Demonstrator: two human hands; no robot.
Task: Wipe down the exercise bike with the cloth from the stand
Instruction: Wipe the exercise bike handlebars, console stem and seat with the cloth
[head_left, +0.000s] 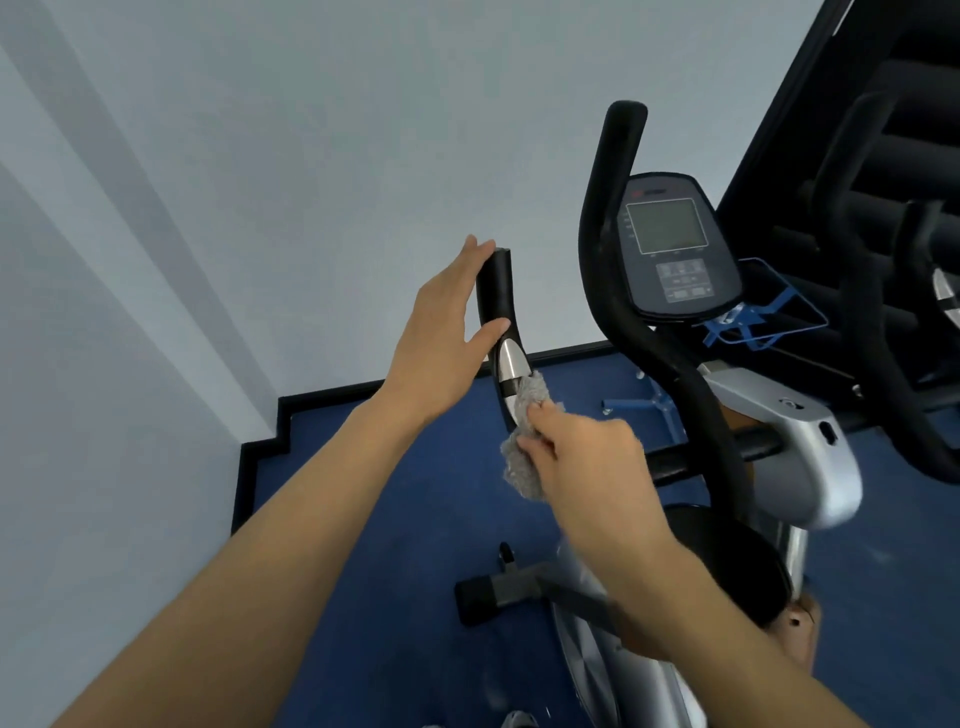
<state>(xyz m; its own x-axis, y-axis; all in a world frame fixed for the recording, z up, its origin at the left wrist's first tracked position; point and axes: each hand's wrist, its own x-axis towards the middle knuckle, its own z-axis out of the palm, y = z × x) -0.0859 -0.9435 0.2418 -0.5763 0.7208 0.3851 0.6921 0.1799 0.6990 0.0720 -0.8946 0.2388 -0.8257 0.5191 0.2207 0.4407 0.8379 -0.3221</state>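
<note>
The exercise bike (800, 457) stands at the right, silver and black, with a grey console (675, 244). Its left handlebar (496, 291) is black with a silver sensor plate. My left hand (447, 343) lies against the handlebar's upper grip, fingers straight and thumb touching the bar. My right hand (587, 457) grips a grey fluffy cloth (524, 441) and presses it against the handlebar just below the silver plate. The bike's right handlebar (613, 208) rises beside the console.
Blue carpet (395, 519) covers the floor, bordered by a pale wall (260, 156) at left and behind. A blue metal stand (753, 317) sits behind the console. A second black machine (883, 208) stands at the far right. The bike's front foot (498, 592) lies below.
</note>
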